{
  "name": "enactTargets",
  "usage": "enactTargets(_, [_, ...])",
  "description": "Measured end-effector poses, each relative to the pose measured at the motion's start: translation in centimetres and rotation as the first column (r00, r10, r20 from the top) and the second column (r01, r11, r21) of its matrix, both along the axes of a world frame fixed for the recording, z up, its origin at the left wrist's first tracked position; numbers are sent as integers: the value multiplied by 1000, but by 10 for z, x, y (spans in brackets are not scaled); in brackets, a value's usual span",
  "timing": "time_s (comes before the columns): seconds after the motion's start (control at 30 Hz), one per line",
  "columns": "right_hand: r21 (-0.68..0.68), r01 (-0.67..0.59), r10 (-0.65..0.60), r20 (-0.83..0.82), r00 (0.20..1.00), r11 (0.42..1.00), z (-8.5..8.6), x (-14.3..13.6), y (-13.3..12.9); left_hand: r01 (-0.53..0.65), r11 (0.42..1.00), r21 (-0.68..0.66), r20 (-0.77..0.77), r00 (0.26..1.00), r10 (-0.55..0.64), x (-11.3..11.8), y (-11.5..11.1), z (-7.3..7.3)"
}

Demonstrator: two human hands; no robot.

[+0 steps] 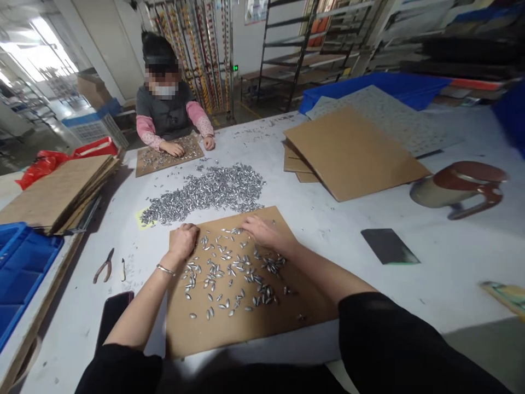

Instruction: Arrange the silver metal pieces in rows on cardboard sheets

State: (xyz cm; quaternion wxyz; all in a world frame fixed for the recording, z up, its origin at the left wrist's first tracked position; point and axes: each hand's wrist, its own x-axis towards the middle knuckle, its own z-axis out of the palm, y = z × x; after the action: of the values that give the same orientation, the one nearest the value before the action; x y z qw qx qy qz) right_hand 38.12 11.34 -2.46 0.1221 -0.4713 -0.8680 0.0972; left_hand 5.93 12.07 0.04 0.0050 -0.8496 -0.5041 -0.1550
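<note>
Standing beyond the white table (330,238), black metal racking (303,52) is seen; left hand (184,241) and right hand (262,232) are half-curled, contents hidden.

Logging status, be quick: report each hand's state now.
Left hand: fingers curled by the cardboard's far-left corner; any hold can't be told.
Right hand: fingers bent by silver pieces; any hold can't be told.

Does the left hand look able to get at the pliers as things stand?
Probably yes: the pliers lie on the table, left of the left hand, with nothing covering them or standing between. It would need to leave the cardboard.
</note>
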Motion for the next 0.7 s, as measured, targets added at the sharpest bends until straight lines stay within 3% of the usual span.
enactTargets(0.13, [8, 115, -114, -31, 993, 993, 11, 27, -18, -29, 1000, 4, 47, 998, 29, -25, -30, 11])
enactTargets(0.23, [-4, 19, -19, -105, 994, 1000, 17, 36, -60, 45, 999, 7, 104, 993, -46, -37, -76, 20])
enactTargets(0.33, [-74, -100, 92, -105, 990, 992, 18, 19, -109, 93, 995, -44, 133, 987, -87, -35, -128, 20])
enactTargets(0.43, [-77, -54, 52, -31, 998, 996, 15, -10, -140, 27, 998, -50, 157, 987, -18, -29, -172, 11])
enactTargets(0.53, [-50, 39, -36, 47, 998, 998, 12, -34, -146, -51, 998, -48, 187, 981, 59, -26, -204, 4])
enactTargets(0.7, [10, 0, -1, 48, 999, 1000, 16, -47, -141, -81, 988, -130, 239, 965, 111, -20, -237, 2])
